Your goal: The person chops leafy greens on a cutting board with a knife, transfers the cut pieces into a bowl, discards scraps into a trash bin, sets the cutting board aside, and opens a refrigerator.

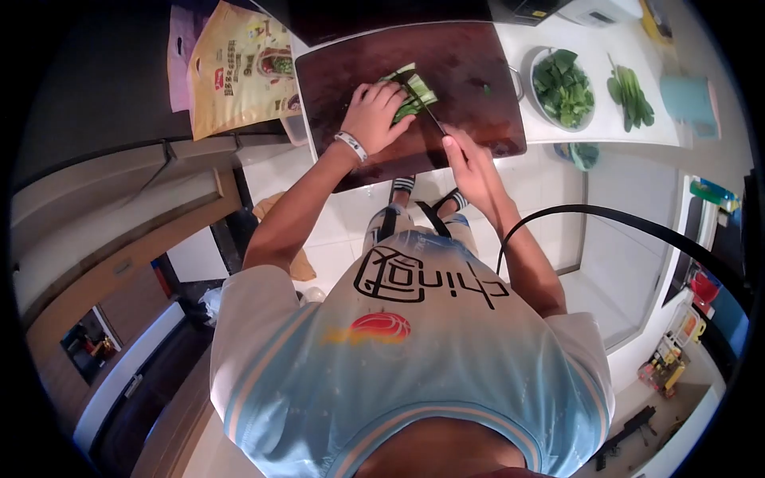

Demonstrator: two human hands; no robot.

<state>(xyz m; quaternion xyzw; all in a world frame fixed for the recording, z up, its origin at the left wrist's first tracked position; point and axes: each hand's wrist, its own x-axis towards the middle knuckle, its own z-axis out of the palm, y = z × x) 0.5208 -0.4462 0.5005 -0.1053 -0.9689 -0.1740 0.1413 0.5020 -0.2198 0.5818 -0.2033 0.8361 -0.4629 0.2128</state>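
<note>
On the dark brown cutting board [335,68] lies a bunch of leafy greens [422,89] with pale stalks. My left hand [374,118], a white band at its wrist, presses down on the bunch with curled fingers that hide part of it. My right hand [476,165] grips a knife [434,121] by its handle. The thin, dark blade slants up and left across the stalks, close to my left fingertips. How deep the edge sits in the stalks I cannot tell.
Right of the board, a bowl [532,111] holds cut greens. Beyond it lie another bunch of greens [631,95] and a light blue container [689,106]. A yellow printed bag [239,76] stands left of the board. A small leaf piece [487,90] rests on the board.
</note>
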